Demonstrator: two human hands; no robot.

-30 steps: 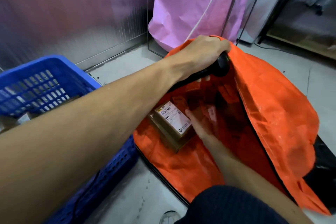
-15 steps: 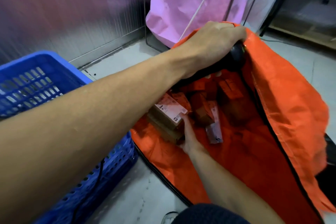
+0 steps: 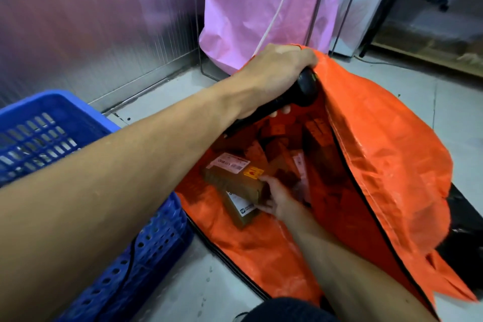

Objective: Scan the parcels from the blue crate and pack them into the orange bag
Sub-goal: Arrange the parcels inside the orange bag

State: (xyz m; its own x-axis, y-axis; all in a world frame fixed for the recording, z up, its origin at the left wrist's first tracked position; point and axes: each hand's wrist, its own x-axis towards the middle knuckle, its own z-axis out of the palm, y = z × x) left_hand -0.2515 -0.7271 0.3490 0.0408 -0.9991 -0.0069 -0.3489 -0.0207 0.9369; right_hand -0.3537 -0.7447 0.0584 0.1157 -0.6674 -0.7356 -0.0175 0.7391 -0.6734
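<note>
The orange bag (image 3: 379, 154) lies open on the floor with several brown parcels inside. My left hand (image 3: 274, 78) grips a black scanner (image 3: 303, 89) and holds up the bag's upper edge with it. My right hand (image 3: 279, 198) reaches into the bag and grips the end of a brown parcel (image 3: 232, 181) that bears a white label and a yellow sticker. That parcel lies across another labelled parcel (image 3: 241, 212). The blue crate (image 3: 52, 125) stands at the left, mostly hidden behind my left forearm.
A pink bag (image 3: 251, 13) leans against the wall behind the orange bag. A black bag (image 3: 465, 219) lies at the right under the orange flap. Metal wall panels (image 3: 91, 21) rise at the back left. Grey floor (image 3: 188, 293) shows between crate and bag.
My right hand has moved from beside the white-labelled parcel to the end of the yellow-stickered parcel lying over it. My left hand still holds the scanner and the bag's edge.
</note>
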